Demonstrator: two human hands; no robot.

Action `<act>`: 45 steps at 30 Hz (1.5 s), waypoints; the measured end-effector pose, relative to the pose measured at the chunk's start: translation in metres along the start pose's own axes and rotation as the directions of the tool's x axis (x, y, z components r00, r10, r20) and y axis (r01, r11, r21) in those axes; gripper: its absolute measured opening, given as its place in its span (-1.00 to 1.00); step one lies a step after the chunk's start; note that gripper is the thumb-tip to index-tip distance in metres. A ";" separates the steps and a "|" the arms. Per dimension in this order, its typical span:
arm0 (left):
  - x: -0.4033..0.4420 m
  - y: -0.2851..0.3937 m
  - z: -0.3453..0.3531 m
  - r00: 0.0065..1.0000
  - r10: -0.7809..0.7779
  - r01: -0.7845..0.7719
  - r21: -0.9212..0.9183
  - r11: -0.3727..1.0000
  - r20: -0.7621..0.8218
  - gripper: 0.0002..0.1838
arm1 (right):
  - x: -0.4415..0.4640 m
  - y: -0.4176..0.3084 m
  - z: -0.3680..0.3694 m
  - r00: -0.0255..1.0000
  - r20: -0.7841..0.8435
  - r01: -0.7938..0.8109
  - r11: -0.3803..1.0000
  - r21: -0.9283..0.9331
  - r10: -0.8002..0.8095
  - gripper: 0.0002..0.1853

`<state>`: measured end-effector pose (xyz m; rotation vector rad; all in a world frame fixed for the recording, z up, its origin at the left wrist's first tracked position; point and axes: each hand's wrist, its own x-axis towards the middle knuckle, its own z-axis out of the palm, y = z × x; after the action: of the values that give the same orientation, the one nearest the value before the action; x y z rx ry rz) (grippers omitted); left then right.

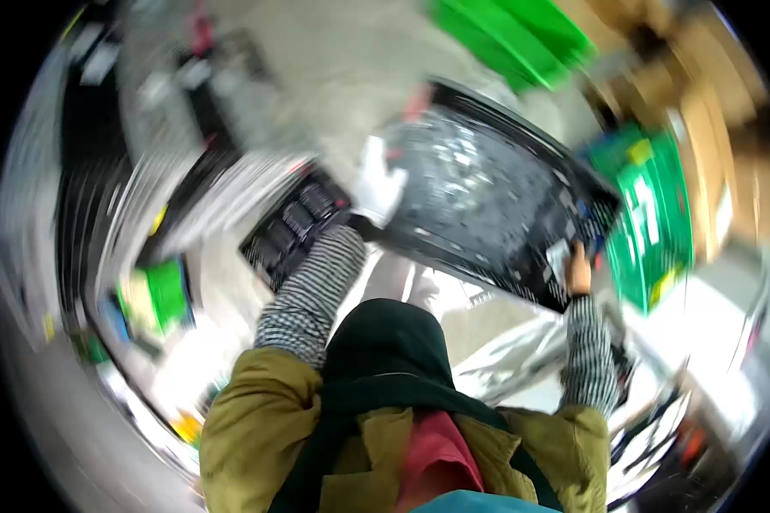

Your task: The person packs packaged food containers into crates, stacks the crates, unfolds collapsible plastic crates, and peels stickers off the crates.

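Grey floor crowded with crates, black tray between two hands

Pale floor (334,60) runs out ahead, blurred, with a green crate (518,43) beyond and a green box (654,227) beside brown cartons (706,162) on the right. A large black tray (469,265) lies slantwise in front of the person, small loose bits scattered inside it. The left hand (381,188), in a white glove, is at the tray's left end; blur hides whether its fingers pinch the rim or only rest there. The right hand (579,272), ungloved, has its fingers curled over the near right corner. The step in hand looks like steadying the tray with two hands; any next move would seem to call for even support at both ends, so the bits don't slide.
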<state>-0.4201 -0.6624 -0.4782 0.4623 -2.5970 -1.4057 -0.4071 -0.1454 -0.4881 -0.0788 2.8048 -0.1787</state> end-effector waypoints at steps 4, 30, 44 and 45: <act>-0.152 -0.018 -0.063 0.970 -0.240 0.241 0.069 0.968 -0.030 -0.37 | -0.006 -0.088 -0.003 0.959 0.058 0.258 0.936 0.239 -0.278 -0.73; -1.007 -0.285 -0.445 -0.554 -0.532 0.825 -0.507 -0.249 -0.640 -0.10 | -0.775 -0.807 0.301 -0.352 0.376 0.930 -0.273 0.247 -0.857 -0.57; -1.131 -0.272 -0.453 -0.353 -0.596 0.641 -0.650 0.407 -0.721 -0.65 | -0.873 -0.922 0.361 -0.230 0.743 0.973 -0.148 0.175 -0.628 -0.57; -1.150 -0.264 -0.458 -0.321 -0.658 0.573 -0.693 0.438 -0.681 -0.69 | -0.856 -0.934 0.355 -0.228 0.798 0.931 0.114 0.346 -0.558 -0.61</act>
<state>0.8403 -0.7698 -0.4332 2.1762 -0.9364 -0.6461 0.5487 -1.0466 -0.4242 -1.6948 1.2004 0.1716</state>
